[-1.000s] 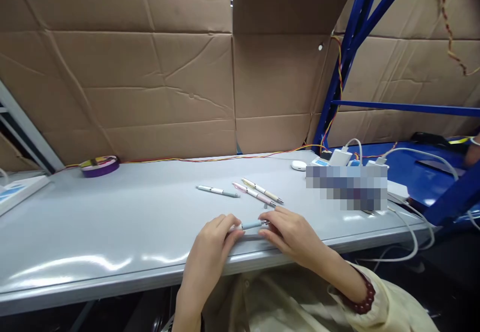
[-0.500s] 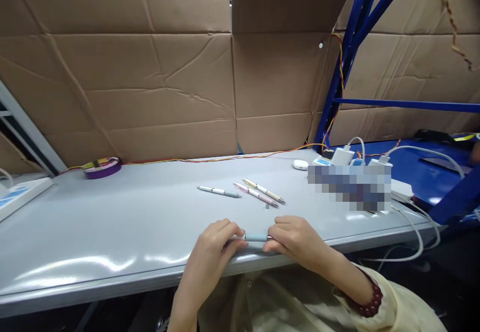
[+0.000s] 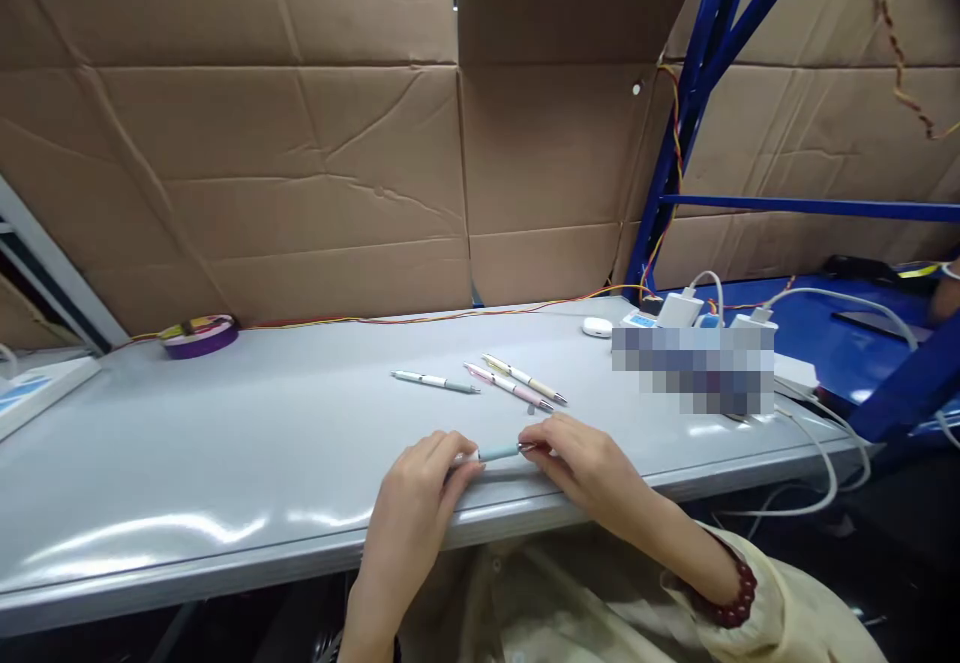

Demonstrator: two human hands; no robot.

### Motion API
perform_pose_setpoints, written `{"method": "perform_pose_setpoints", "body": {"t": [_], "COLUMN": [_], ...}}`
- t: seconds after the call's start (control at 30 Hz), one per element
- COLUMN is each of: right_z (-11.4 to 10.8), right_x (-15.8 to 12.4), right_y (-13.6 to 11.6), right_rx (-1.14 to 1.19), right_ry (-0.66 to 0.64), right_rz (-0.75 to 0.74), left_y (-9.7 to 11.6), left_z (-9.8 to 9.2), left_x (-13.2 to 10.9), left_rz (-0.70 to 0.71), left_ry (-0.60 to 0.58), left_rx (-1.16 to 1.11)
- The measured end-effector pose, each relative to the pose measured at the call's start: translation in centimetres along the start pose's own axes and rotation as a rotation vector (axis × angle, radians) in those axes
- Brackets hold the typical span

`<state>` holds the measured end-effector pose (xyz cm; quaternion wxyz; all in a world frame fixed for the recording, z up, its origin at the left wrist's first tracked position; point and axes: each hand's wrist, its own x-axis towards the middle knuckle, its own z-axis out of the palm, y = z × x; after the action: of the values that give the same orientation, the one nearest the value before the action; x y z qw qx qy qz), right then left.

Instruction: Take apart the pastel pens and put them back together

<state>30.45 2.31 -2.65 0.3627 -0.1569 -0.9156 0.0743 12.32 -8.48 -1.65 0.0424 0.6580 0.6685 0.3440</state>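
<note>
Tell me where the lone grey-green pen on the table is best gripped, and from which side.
Probably at mid-barrel of the grey-green pen, from above, pinching across its width. It lies flat on the table, running left to right, clear of the pink pen beside it, so both long sides are free. The left hand and right hand are shut on the light blue pen.

Creased sheets of brown cardboard (image 3: 300, 143) form the far wall, with a narrow gap of light at the top. A long, glossy grey tabletop (image 3: 225, 423) spans the near scene, with pale glare along its near edge. On the right stands a blue metal shelving frame (image 3: 705, 73) with a blue shelf (image 3: 825, 348); on the far left, a slanted grey metal strut (image 3: 52, 263).
</note>
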Motion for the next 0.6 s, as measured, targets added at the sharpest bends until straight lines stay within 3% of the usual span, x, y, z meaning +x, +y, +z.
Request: {"method": "perform_pose_setpoints", "body": {"t": [0.13, 0.43, 0.6], "right_z": [-0.08, -0.24, -0.14], "right_x": [-0.03, 0.20, 0.15], "right_y": [-0.06, 0.00, -0.10], "right_rx": [0.007, -0.150, -0.124], "right_ry": [-0.007, -0.173, -0.155], "right_rz": [0.014, 0.037, 0.033], "left_y": [0.13, 0.02, 0.10], "left_z": [-0.08, -0.09, -0.14], "left_x": [0.11, 0.10, 0.14], "left_rz": [0.000, 0.002, -0.013], "left_ry": [-0.038, -0.059, -0.071], "left_rx": [-0.008, -0.047, -0.035]}}
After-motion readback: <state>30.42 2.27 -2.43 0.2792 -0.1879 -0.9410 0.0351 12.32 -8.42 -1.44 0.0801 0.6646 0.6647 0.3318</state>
